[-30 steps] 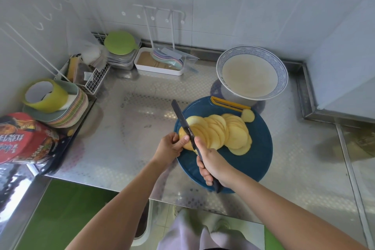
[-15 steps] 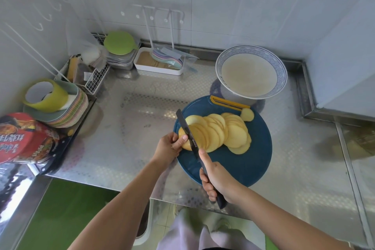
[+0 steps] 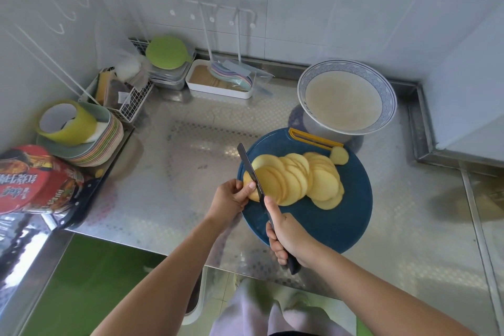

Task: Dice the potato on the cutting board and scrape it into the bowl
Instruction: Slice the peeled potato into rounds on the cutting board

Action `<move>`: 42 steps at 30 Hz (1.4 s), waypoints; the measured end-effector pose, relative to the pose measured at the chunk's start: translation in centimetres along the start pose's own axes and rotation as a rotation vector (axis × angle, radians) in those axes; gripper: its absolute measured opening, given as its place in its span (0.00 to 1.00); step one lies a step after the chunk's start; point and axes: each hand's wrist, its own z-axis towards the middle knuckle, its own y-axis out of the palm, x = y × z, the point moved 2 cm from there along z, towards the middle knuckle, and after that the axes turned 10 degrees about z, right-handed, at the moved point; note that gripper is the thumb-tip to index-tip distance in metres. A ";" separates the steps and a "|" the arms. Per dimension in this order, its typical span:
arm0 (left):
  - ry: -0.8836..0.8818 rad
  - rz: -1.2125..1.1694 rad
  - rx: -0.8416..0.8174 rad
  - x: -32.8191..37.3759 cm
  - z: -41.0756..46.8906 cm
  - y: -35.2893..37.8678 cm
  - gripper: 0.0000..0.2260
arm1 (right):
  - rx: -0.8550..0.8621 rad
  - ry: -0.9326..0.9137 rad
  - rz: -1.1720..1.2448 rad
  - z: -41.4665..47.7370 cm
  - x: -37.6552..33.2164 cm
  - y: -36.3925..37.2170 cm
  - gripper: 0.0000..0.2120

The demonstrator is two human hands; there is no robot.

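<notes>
On the steel worktop [image 3: 207, 144] the round blue cutting board [image 3: 327, 224] has not shifted, and nor has the fan of slices lying across it. What has moved in the last second is the right hand [image 3: 289, 240]: it has drawn back toward the person and now sits over the near rim of the board, fingers wrapped round the handle of the knife [image 3: 252, 172] with the thumb laid along the spine. The blade has slid back with it, the look of a slicing stroke through the left end of the potato [image 3: 297, 180]. The left hand [image 3: 229, 196] stays put, fingers curled round the small uncut stub with one fingertip against the blade's side. I'd say slicing is almost finished, but these are still rounds, not dice; cross-cutting and scraping are all yet to come.

As for containers, the big blue-patterned bowl [image 3: 388, 95] stands just beyond the board, pale inside, with no potato in it; whether it holds liquid I can't tell. The white tray [image 3: 218, 91] at the back holds pastel utensils, the wire basket [image 3: 131, 106] holds packets and sponges, and a yellow-green cup [image 3: 73, 123] lies tipped on stacked plates [image 3: 109, 144].
</notes>
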 end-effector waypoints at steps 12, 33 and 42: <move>0.003 0.010 0.008 -0.4 0.4 -0.3 0.16 | 0.032 -0.016 -0.036 1.6 -0.5 0.8 0.34; -0.056 0.270 -0.123 0.0 1.0 -1.5 0.16 | 0.039 0.023 -0.026 2.6 -1.3 2.2 0.35; -0.037 0.278 -0.197 -0.6 1.2 -2.2 0.15 | 0.077 0.009 -0.048 2.5 -1.5 2.7 0.35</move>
